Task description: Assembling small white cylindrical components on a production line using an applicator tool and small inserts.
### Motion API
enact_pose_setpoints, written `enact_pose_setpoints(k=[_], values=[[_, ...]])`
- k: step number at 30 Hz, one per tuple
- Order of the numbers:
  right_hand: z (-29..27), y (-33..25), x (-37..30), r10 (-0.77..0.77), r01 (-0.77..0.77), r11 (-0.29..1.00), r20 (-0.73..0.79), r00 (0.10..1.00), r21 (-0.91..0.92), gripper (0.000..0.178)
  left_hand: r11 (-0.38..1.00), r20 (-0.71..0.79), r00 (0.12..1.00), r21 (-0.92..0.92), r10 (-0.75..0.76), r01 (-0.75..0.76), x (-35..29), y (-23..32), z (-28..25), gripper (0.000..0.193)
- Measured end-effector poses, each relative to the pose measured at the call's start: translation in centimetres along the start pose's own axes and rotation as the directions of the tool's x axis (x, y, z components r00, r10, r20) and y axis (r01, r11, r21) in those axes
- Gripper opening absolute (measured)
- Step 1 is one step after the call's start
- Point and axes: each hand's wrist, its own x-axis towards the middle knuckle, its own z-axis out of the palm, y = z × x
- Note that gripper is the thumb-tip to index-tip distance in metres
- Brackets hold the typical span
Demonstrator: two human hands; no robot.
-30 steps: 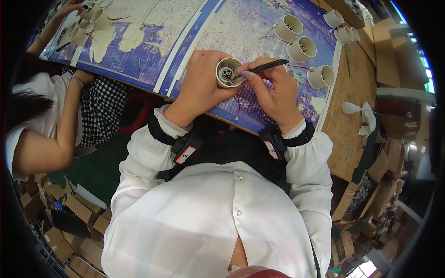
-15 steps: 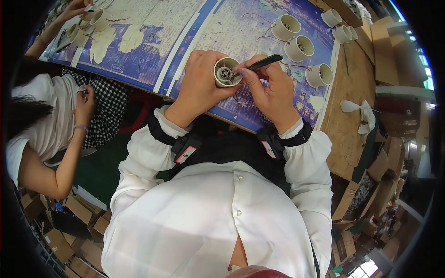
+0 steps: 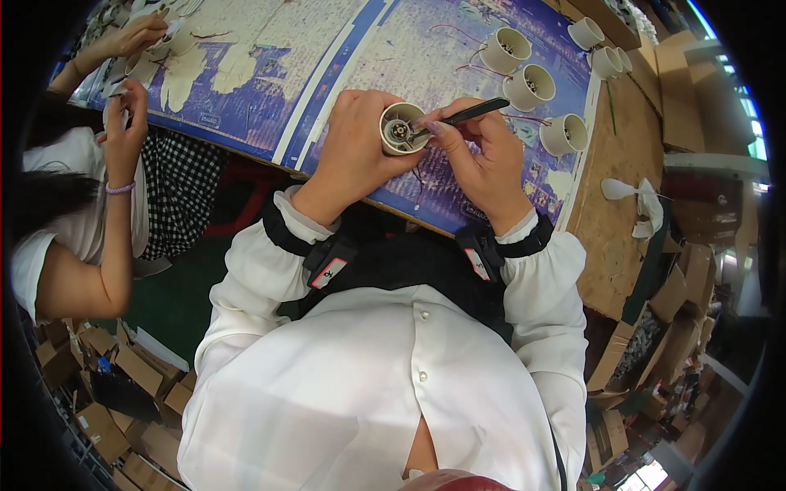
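My left hand (image 3: 354, 143) is wrapped round a small cream-white cup-shaped housing (image 3: 386, 144), its open mouth turned up at me. Down inside it sits a round part (image 3: 399, 131) with a dark centre and small metal bits. In my right hand (image 3: 483, 164) I pinch dark tweezers (image 3: 475, 110) like a pen. Their back end points up to the right, and their tip goes into the cup's mouth beside the round part. My fingers partly hide the tip. Below the cup a thin dark wire (image 3: 419, 176) lies against the purple-blue table cover (image 3: 393, 196).
Several similar white cups (image 3: 504, 51) with thin red and dark wires stand to the right and far right. A white spoon-shaped piece (image 3: 618, 189) lies on the bare wood edge (image 3: 606, 237). At the left, a co-worker's hand (image 3: 124, 123) holds a small piece near other cups.
My right hand and the tweezers have shifted slightly right, the tip still inside the cup. My left hand stays put. The co-worker's near forearm has risen toward the table.
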Motion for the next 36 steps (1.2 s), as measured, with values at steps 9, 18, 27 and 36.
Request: enact_pose_setpoints(k=[9,18,27,36], values=[[0.2,-0.4,0.1,-0.023,0.023,0.998,0.000,1.000,-0.057,0.013,1.000,0.002,1.000,0.009,-0.003,0.003,-0.1,-0.1,0.1,0.049],[-0.1,-0.9,0.1,-0.040,0.043,0.988,0.025,0.999,-0.147,0.012,1.000,-0.004,1.000,0.018,0.016,-0.016,-0.2,-0.1,0.2,0.050],[0.0,-0.2,0.0,-0.035,0.035,0.999,-0.001,0.999,-0.041,0.014,1.000,0.021,1.000,0.021,-0.005,0.005,-0.2,-0.1,0.2,0.050],[0.1,0.2,0.0,-0.025,0.025,1.000,-0.014,1.000,0.007,0.016,1.000,0.021,1.000,0.024,-0.007,0.007,-0.1,0.0,0.1,0.051]])
